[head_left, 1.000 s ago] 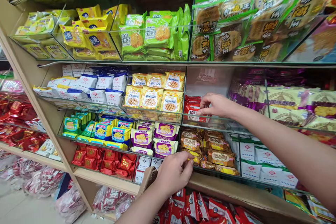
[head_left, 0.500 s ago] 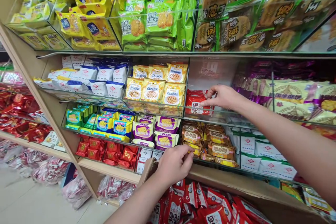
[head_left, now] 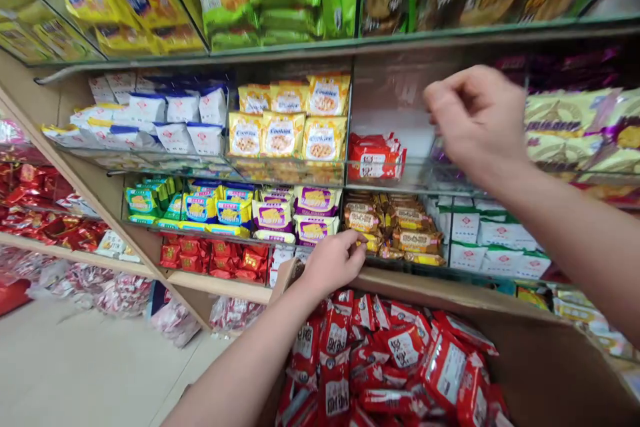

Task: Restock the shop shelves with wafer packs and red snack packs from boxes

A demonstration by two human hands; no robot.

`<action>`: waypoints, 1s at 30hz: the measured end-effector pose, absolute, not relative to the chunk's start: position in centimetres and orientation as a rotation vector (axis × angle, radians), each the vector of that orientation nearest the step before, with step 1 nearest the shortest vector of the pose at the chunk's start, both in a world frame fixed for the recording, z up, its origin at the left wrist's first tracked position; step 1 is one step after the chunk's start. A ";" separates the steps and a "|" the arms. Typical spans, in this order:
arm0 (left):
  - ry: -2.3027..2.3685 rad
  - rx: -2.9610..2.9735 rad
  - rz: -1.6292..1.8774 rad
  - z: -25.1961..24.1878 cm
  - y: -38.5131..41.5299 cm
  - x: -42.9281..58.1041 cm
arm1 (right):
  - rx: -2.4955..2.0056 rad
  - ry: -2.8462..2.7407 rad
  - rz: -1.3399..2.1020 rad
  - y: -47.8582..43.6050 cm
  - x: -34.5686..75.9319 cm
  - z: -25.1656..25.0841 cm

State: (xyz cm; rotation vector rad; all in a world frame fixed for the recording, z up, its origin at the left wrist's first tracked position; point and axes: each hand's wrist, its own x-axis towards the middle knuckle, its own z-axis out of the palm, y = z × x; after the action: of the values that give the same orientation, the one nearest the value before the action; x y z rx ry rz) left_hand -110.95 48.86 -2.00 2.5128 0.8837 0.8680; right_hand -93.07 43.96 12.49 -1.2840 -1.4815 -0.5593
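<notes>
My right hand (head_left: 475, 123) hangs in front of the middle shelf with its fingers curled in. I see nothing in it, though it is a little blurred. Left of it and lower, a short row of red snack packets (head_left: 374, 157) stands in a shelf compartment behind a clear front strip. My left hand (head_left: 336, 259) is closed at the far rim of an open cardboard box (head_left: 430, 292); what its fingers hold, if anything, is hidden. Many red packets (head_left: 400, 350) like those on the shelf lie jumbled in the box.
Yellow cookie packets (head_left: 283, 135) fill the compartment to the left. Brown-wrapped snacks (head_left: 415, 220) lie on the shelf below, and cream-and-purple packets (head_left: 565, 121) sit at right. Glass shelf edges run across. Bagged goods (head_left: 175, 320) rest on the floor at lower left.
My right hand has left the red packets on the shelf and moved up and to the right. My left hand stays by the box rim. The view has tilted down, showing more of the box.
</notes>
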 end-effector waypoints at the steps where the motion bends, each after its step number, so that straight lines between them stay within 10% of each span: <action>1: 0.882 2.494 0.855 -2.1 48.9 -110.9 | -1.258 -1.479 -0.532 41.8 -94.2 10.9; 7: 0.777 2.428 0.946 -3.0 49.4 -110.4 | -1.744 -2.229 0.572 33.2 -98.0 -4.9; 12: 0.761 2.454 0.978 -3.2 49.2 -110.3 | -1.881 -2.015 0.820 34.1 -98.7 -13.2; 30: 0.339 2.207 0.850 -2.5 46.4 -112.4 | -1.440 -0.811 0.395 34.8 -98.0 -4.3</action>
State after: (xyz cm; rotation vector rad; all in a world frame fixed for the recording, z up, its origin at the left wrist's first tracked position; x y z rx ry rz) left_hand -112.43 46.37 -2.47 2.2067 0.3391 0.8502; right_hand -98.02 34.84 -4.26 -1.4405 -0.8110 0.3955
